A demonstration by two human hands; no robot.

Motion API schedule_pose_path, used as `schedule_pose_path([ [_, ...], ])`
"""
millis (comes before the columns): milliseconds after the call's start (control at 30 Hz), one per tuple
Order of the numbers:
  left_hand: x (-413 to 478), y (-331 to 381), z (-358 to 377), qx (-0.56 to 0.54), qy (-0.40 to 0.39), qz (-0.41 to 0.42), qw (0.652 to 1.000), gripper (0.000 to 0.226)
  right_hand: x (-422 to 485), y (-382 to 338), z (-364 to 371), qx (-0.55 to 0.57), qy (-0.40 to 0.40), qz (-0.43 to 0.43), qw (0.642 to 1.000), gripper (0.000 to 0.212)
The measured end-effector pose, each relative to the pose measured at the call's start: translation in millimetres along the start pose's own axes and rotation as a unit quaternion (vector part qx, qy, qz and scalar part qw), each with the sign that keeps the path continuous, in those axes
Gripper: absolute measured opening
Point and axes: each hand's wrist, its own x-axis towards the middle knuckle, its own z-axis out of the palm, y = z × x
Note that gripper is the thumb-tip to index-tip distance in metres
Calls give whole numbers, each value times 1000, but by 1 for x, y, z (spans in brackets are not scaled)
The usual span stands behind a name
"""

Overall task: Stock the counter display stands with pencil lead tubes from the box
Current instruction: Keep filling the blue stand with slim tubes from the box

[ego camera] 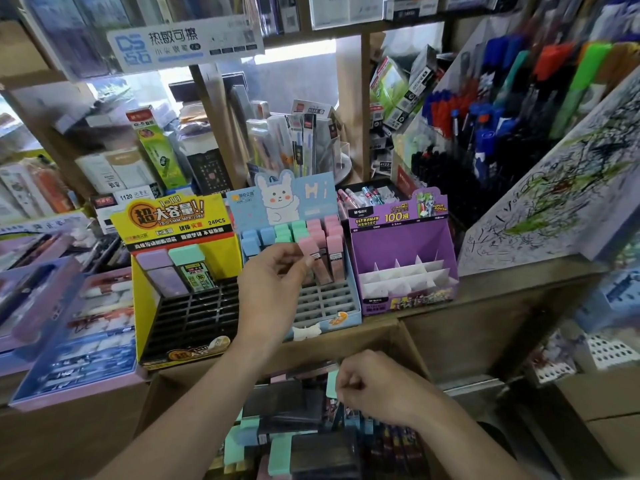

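Lead tube (307, 247) in left hand (273, 282)

Yellow stand (173, 216) with black grid (194, 313), light blue stand (322, 192) with white rabbit (280, 199), purple stand (398, 244), pink tubes (334, 242), mint tubes (299, 230)

Wooden shelving (365, 109) fills the wall from 10 to 1 o'clock, with white light glowing through a bright gap (298, 51) at 12. A wooden counter (502, 306) runs across the middle, and a scribbled-over board (561, 195) leans at 3 o'clock.
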Motion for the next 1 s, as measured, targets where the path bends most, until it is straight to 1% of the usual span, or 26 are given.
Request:
schedule_pose_path([
  [33, 0, -1, 1, 10, -1, 3, 1000, 5, 0, 0, 0, 2, 0, 0, 1000, 9],
  [167, 1, 0, 3, 58, 1, 22, 998, 9, -1, 1, 1, 6, 4, 3, 1000, 9],
  [233, 1, 2, 4, 73, 2, 33, 997, 3, -2, 0, 1, 6, 4, 4, 1000, 8],
  [333, 2, 3, 6, 89, 3, 44, 995, 8, -1, 0, 1, 7, 3, 4, 1000, 8],
  [500, 4, 0, 8, 147, -6, 72, 986, 8, -2, -1, 0, 7, 1, 4, 1000, 8],
  [600, 5, -1, 7, 200, -14, 99, 975, 10, -2, 0, 0, 7, -1, 3, 1000, 8],
  [733, 8, 0, 8, 294, -25, 129, 947, 10, -1, 0, 0, 7, -2, 5, 1000, 8],
  [800, 7, 0, 9, 321, -27, 143, 936, 9, -2, 0, 0, 7, -3, 9, 1000, 8],
  [900, 5, 0, 8, 318, -24, 143, 937, 7, -1, 0, 0, 6, -4, 10, 1000, 8],
  [1000, 1, 1, 6, 291, -9, 133, 947, 23, -1, -1, 1, 3, -2, 11, 1000, 7],
])
